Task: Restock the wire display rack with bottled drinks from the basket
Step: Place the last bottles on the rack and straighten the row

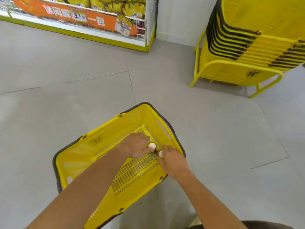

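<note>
Reaching down into the yellow shopping basket (92, 154), the person works both hands at its far right corner, where the only bottles in view lie. The basket rests on the grey tiled floor (66, 104) directly below the camera, turned at an angle, with its dark handles folded outward along the rim, probably so that the opening is free for both arms. The left hand (135, 147) lies palm down over a white bottle cap (152, 145); its fingers (145, 140) curl over the hidden bottle body, and they appear closed on it, though the grip itself is covered. The right hand (173, 160) sits at about 4 o'clock from the left hand, just beside it, with its fingers wrapped near a second white cap (160, 153); this also reads as a grasp on a bottle neck. Taking one bottle per hand is judged to halve the trips to the rack. The rest of the basket floor shows bare mesh, so the stock looks nearly used up. The wire display rack (142, 27) stands at 11 o'clock, well apart from the basket, already holding yellow bottled drinks (99, 4) behind an orange price banner (66, 13). A stack of spare yellow baskets (247, 40) on a yellow frame stands at 1 o'clock, clear of the path to the rack.
</note>
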A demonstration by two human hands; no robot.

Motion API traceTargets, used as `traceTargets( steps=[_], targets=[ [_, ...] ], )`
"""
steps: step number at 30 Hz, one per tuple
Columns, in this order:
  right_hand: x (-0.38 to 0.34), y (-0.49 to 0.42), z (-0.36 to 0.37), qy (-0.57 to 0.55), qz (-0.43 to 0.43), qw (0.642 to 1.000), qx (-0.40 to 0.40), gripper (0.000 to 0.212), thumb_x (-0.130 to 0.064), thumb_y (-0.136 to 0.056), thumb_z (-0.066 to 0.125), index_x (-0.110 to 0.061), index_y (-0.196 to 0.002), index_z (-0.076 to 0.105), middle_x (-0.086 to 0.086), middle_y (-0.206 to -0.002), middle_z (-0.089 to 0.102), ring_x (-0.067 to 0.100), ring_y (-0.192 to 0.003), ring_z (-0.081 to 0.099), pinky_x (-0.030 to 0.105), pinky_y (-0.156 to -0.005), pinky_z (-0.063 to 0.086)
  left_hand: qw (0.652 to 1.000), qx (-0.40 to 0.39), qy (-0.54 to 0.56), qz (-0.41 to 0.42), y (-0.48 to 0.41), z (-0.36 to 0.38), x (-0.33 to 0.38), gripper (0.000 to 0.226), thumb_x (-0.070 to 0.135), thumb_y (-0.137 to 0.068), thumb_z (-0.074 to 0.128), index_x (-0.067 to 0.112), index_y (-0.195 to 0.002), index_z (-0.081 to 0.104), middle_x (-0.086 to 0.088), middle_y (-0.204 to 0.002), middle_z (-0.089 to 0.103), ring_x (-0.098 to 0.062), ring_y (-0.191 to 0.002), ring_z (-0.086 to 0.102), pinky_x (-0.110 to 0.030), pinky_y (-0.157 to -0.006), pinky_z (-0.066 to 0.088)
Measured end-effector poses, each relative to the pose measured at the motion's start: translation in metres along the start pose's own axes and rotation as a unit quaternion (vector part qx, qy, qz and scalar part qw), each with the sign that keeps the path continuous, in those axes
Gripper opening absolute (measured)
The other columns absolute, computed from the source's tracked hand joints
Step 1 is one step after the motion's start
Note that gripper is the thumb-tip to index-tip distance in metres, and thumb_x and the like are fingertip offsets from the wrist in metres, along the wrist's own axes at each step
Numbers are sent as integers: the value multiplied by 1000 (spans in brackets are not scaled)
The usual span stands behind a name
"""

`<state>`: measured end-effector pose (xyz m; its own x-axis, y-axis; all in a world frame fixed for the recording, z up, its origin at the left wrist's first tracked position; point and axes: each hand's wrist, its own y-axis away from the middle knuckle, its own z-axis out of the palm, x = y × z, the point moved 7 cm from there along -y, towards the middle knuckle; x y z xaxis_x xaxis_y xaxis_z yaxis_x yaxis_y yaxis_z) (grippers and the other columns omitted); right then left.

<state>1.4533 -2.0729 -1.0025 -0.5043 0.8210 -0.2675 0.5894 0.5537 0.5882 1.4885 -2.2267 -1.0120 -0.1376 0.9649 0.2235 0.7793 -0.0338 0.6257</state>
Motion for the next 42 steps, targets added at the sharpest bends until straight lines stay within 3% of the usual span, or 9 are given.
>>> traceTargets(
  steps=[6, 10, 19, 22, 26, 30, 33, 36, 42],
  targets=[
    [3, -21, 17, 49, 32, 998, -5, 34, -36, -106, 53, -9, -125, 62, 14, -128, 65, 35, -116, 66, 39, -86, 53, 994, 47, 98, 33, -33, 38, -3, 56, 59, -95, 50, 19, -135, 55, -7, -136, 62, -28, -129, 56, -42, -100, 48],
    [10, -32, 18, 57, 50, 997, -4, 29, -24, -105, 56, -9, -128, 64, 16, -132, 63, 35, -122, 63, 40, -91, 53, 982, 100, 150, 58, -32, 40, -5, 51, 61, -90, 43, 17, -109, 58, -8, -105, 70, -31, -101, 64, -44, -79, 49],
    [-5, 5, -30, -47, -3, 995, 83, 23, -32, -99, 63, -16, -115, 67, 12, -105, 71, 33, -99, 66, 38, -76, 50, 973, 143, 175, 44, 39, -17, -19, 29, 44, -101, 53, 17, -110, 57, -10, -105, 69, -33, -102, 62, -43, -82, 46],
    [-31, 58, -90, -127, -47, 984, 119, 17, -35, -98, 63, -25, -109, 69, 4, -89, 70, 30, -86, 64, 36, -67, 44, 966, 160, 201, 30, 107, -80, -15, 37, 56, -97, 45, 21, -101, 54, -3, -93, 67, -28, -92, 62, -48, -82, 49],
    [-92, 153, -206, -208, -107, 961, 150, 16, -37, -97, 66, -31, -112, 69, -7, -97, 74, 14, -89, 71, 36, -79, 55, 941, 224, 253, 15, 235, -196, 11, 54, 62, -91, 40, 16, -111, 59, -2, -100, 69, -27, -97, 63, -42, -88, 48],
    [-174, 256, -349, -257, -156, 936, 183, 13, -24, -98, 71, -35, -104, 67, -14, -96, 71, -8, -92, 64, 8, -76, 44, 911, 297, 287, -24, 377, -319, 28, 30, 47, -97, 54, 22, -114, 57, 2, -100, 69, -24, -96, 63, -35, -87, 47],
    [-242, 323, -449, -286, -203, 919, 183, 27, -20, -98, 71, -44, -106, 61, -12, -103, 71, -7, -98, 66, 12, -83, 47, 885, 347, 308, -32, 480, -406, 40, 30, 47, -94, 51, 22, -109, 56, 4, -93, 67, -19, -85, 61, -33, -80, 49],
    [-309, 378, -524, -282, -268, 908, 156, 23, -28, -97, 69, -44, -112, 61, -12, -110, 71, 6, -104, 69, 23, -89, 53, 861, 404, 306, -49, 572, -477, 48, 16, 28, -97, 57, 16, -107, 56, 4, -92, 66, -15, -80, 57, -27, -73, 43],
    [-439, 448, -599, -223, -423, 874, 91, 17, -18, -99, 70, -19, -116, 67, -8, -103, 70, -4, -96, 68, 14, -87, 51, 794, 501, 316, -137, 726, -529, 33, 18, 28, -94, 58, 19, -110, 57, 3, -95, 67, -17, -84, 62, -34, -78, 51]
  ],
)
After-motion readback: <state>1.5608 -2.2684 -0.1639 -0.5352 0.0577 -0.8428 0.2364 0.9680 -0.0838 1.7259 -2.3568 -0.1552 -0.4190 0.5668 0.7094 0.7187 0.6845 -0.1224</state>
